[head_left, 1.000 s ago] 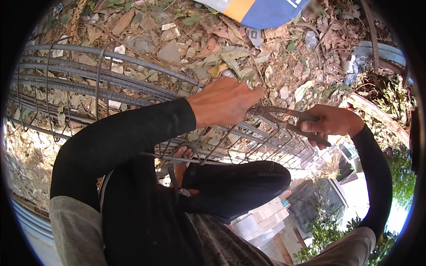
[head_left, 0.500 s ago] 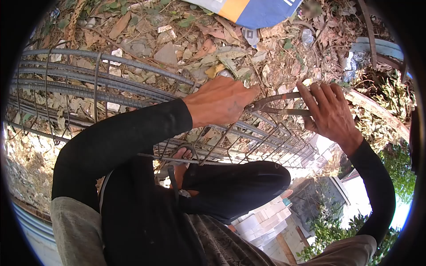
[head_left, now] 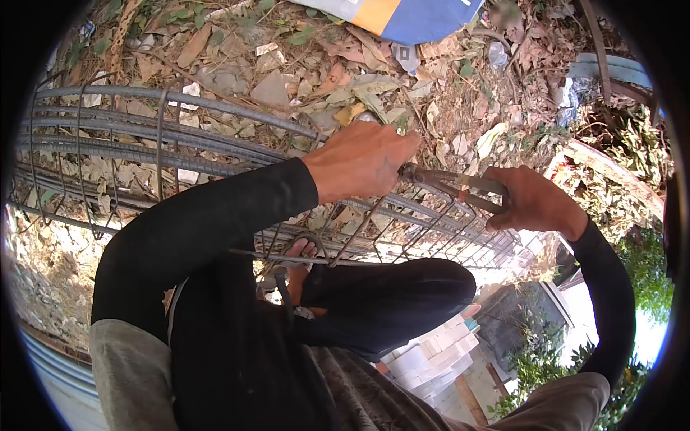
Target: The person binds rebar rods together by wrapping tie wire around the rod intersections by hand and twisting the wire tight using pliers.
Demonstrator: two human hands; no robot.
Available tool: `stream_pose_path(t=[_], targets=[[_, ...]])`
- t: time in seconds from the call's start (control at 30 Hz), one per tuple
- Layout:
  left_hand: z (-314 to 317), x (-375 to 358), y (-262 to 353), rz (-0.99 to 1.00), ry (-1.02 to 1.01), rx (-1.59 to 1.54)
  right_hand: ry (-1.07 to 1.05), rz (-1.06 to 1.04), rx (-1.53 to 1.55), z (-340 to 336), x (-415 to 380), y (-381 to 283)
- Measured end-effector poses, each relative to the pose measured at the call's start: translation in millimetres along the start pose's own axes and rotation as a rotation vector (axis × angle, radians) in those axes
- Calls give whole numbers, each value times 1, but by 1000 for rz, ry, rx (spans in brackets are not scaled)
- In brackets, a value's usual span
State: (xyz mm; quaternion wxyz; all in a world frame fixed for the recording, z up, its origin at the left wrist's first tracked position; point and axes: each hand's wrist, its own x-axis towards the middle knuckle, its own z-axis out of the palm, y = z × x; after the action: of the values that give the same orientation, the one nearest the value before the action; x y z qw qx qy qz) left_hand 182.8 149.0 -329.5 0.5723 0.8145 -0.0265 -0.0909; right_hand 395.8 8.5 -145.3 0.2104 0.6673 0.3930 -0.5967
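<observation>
A long cage of steel rebar [head_left: 215,108] with thin wire stirrups lies across the ground in front of me. My left hand [head_left: 366,161] is closed at the cage, over its bars; what its fingers hold is hidden. Just right of it, the head of a pair of pincers [head_left: 447,179] sits close to the left fingertips, above the cage. Wrapped around the pincers' handle ends is my right hand [head_left: 540,201], its fingers curled. The jaws' bite is too small to make out.
Dry leaves [head_left: 366,86] and stone chips cover the ground. A blue, orange and white sack [head_left: 424,18] lies at the top. My bent knee [head_left: 431,287] and foot [head_left: 300,250] are close to the cage. Stacked white blocks [head_left: 431,355] stand lower right.
My right hand has gone from spread fingers to a curled grip on the pincers' handles, and has swung downward with them. The handles are nearer each other. My left hand stays nearly in place.
</observation>
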Motion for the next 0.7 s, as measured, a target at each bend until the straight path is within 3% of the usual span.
stream_pose_path(t=[0.03, 0.13, 0.17, 0.27, 0.3, 0.33, 0.4, 0.43, 0.53, 0.57, 0.6, 0.67, 0.7], targets=[[-1, 1, 0, -20, -14, -17, -262, 325, 300, -15, 2, -17], [0, 6, -2, -53, -28, -37, -518, 330, 629, -8, 14, 6], [1, 5, -5, -72, -27, -39, -453, 368, 591, -11, 11, 7], [6, 8, -12, -25, -38, -2, 202, -2, -184, -5, -5, -15], [6, 6, -10, -50, -52, -13, 260, -12, -365, -4, -11, -21], [4, 7, -9, -66, -64, -17, 424, -173, -680, 1, -15, -15], [0, 9, -4, -89, -96, -21, 690, -299, -940, 1, -13, -20], [-3, 9, -2, -98, -114, -18, 662, -299, -964, 1, -14, -19], [-1, 6, -6, -60, -63, -36, 350, 4, -734, 2, -7, -14], [2, 5, -8, -36, -31, -47, 165, 153, -508, -7, 1, -13], [4, 4, -5, -58, -44, -73, -224, 394, 219, -24, 7, -9], [0, 9, -4, -88, -59, -102, -502, 511, 765, -13, 9, 24], [3, 10, -8, -55, -23, -97, -423, 462, 688, -12, 8, 20]])
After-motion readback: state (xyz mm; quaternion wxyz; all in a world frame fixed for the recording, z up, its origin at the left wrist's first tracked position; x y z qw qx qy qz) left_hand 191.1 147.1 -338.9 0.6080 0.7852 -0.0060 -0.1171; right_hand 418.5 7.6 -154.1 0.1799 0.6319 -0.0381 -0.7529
